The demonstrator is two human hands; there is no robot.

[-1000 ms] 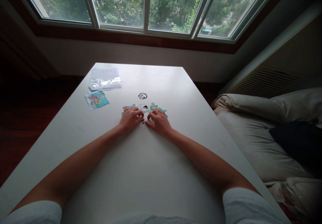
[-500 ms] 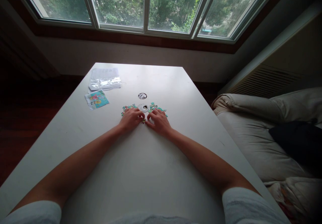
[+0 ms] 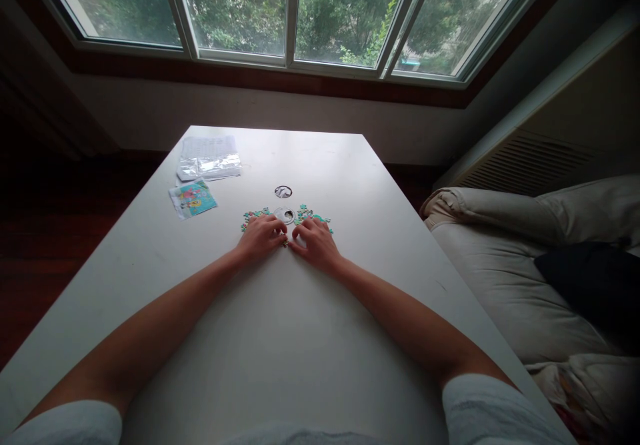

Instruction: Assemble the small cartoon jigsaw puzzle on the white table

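Observation:
Several small jigsaw puzzle pieces (image 3: pixel 285 242) lie between my two hands, in teal, yellow and reddish tones. My left hand (image 3: pixel 260 235) has its thumb and fingers closed on these pieces from the left. From the right, my right hand (image 3: pixel 317 239) pinches at the same small cluster, its fingers curled. Beyond the left knuckles is a loose pile of pieces (image 3: pixel 250 217). Another pile (image 3: pixel 304 213), mostly teal, spreads past the right fingers and is partly covered by them. The exact pieces held are too small to make out.
A round clear-and-white disc (image 3: pixel 281 215) sits between the piles, with a round dark-rimmed opening (image 3: pixel 283 192) behind it. On the white table (image 3: pixel 280 338), a colourful picture sheet (image 3: pixel 193 199) and a clear plastic bag (image 3: pixel 209 157) lie at the left. A sofa (image 3: pixel 490 265) stands on the right.
Both hands stay almost in place. My left fingertips have shifted slightly over the small cluster of pieces, covering a little more of it.

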